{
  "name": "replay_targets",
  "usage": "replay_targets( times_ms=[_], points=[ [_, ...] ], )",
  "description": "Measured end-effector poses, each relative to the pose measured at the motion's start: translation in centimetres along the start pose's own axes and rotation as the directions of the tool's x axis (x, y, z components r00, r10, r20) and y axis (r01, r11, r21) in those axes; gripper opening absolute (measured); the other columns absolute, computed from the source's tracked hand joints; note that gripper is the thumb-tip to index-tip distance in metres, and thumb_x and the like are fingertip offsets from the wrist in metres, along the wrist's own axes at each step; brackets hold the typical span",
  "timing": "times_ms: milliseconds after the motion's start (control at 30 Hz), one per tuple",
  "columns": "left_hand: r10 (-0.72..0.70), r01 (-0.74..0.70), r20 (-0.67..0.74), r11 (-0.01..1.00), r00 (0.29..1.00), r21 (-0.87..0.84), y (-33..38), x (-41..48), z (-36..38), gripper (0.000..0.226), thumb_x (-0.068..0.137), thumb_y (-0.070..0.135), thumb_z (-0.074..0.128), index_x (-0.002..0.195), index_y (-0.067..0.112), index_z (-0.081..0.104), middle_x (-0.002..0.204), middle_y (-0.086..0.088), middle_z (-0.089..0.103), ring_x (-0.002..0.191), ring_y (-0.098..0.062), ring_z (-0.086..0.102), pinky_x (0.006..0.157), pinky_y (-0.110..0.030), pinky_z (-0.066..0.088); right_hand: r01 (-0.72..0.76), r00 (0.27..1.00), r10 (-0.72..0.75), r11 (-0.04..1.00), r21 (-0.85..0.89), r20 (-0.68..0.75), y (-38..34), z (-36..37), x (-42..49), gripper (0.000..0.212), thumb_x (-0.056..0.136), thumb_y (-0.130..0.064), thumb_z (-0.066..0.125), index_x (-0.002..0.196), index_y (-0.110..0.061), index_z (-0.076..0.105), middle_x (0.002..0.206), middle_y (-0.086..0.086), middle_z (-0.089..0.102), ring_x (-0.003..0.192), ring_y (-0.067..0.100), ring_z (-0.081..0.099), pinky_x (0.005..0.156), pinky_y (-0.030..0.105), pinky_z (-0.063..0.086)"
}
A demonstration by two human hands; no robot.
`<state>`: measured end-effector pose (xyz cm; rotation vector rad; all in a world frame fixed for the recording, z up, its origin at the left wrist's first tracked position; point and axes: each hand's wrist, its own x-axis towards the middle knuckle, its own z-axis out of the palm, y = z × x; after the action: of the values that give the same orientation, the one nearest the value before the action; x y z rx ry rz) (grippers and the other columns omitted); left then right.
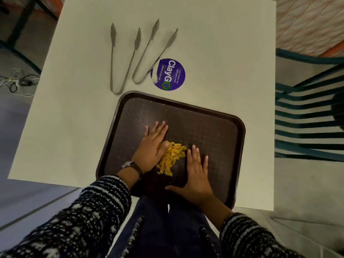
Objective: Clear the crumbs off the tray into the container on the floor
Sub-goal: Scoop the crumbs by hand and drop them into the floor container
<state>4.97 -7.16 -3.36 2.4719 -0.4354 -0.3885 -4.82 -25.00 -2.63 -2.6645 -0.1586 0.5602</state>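
Observation:
A dark brown tray [214,127] lies on the white table [74,118], its near edge hanging past the table's front edge over my lap. A heap of yellow crumbs [170,158] sits near the tray's middle. My left hand [152,146] lies flat on the tray, fingers spread, its thumb side against the heap's left flank. On the right of the heap my right hand [195,175] rests flat with fingers apart, close to the crumbs. Neither hand holds anything. A few tiny specks lie scattered on the far part of the tray. No container is in view.
Two metal tongs [119,58] [152,53] lie on the table beyond the tray. A round purple sticker [168,74] is next to them. A teal slatted chair [305,118] stands to the right. Cables [14,81] lie on the floor at the left.

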Motion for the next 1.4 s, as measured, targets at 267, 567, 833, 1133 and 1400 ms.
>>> replay_targets(
  times_ms=[267, 567, 833, 1133, 1400],
  points=[
    [0.025, -0.017, 0.042, 0.98, 0.999, -0.196, 2.4, -0.6, 1.8, 0.061, 0.092, 0.041, 0.019, 0.146, 0.012, 0.017, 0.153, 0.005, 0.013, 0.145, -0.012, 0.004, 0.113, -0.016, -0.017, 0.02, 0.992, -0.02, 1.0, -0.004, -0.126, 0.2, -0.7, 4.1, 0.111, 0.073, -0.083, 0.031, 0.148, -0.002, 0.018, 0.158, 0.01, 0.01, 0.147, 0.019, 0.005, 0.118, 0.046, -0.004],
    [-0.026, 0.024, -0.016, 0.997, 1.0, -0.077, 1.6, -3.6, 1.1, 0.092, 0.082, 0.049, 0.048, 0.147, 0.012, -0.005, 0.157, -0.006, -0.002, 0.146, -0.015, -0.007, 0.116, -0.027, -0.017, 0.106, 0.962, 0.018, 0.897, 0.43, -0.274, -1.0, -2.4, 6.4, 0.07, 0.095, -0.056, 0.02, 0.148, -0.011, 0.017, 0.156, -0.002, 0.015, 0.147, 0.01, 0.008, 0.119, 0.036, -0.01],
    [-0.047, 0.034, 0.105, 0.992, 0.993, 0.125, 0.6, -1.2, 1.4, 0.097, 0.08, 0.065, 0.038, 0.145, 0.004, 0.0, 0.154, -0.019, 0.001, 0.144, -0.025, -0.003, 0.115, -0.031, -0.02, 0.163, 0.979, -0.08, 0.861, 0.481, -0.19, -2.1, -1.4, 7.7, 0.075, 0.092, -0.062, 0.019, 0.148, -0.012, 0.017, 0.153, -0.005, 0.017, 0.147, 0.015, 0.011, 0.119, 0.026, -0.008],
    [0.071, -0.072, 0.063, 0.997, 0.995, 0.005, 1.2, 1.1, 1.4, 0.069, 0.097, 0.028, 0.032, 0.139, 0.004, -0.017, 0.156, -0.009, -0.006, 0.142, -0.013, -0.011, 0.116, -0.027, -0.017, 0.066, 0.975, 0.122, 0.646, 0.761, -0.188, -4.9, -0.9, 6.5, 0.054, 0.093, -0.056, 0.029, 0.139, -0.028, 0.031, 0.142, -0.009, 0.04, 0.137, 0.009, 0.037, 0.119, 0.026, 0.016],
    [0.09, -0.063, 0.113, 0.973, 0.99, -0.223, 1.7, 0.8, 1.0, 0.076, 0.093, 0.004, 0.046, 0.139, 0.017, -0.013, 0.149, 0.007, -0.008, 0.139, -0.007, -0.012, 0.119, -0.038, -0.002, -0.107, 0.878, 0.476, 0.288, 0.952, -0.046, -6.1, -2.5, 7.0, 0.022, 0.096, -0.025, 0.05, 0.105, -0.017, 0.068, 0.096, -0.002, 0.071, 0.089, 0.005, 0.065, 0.083, 0.023, 0.052]
  ],
)
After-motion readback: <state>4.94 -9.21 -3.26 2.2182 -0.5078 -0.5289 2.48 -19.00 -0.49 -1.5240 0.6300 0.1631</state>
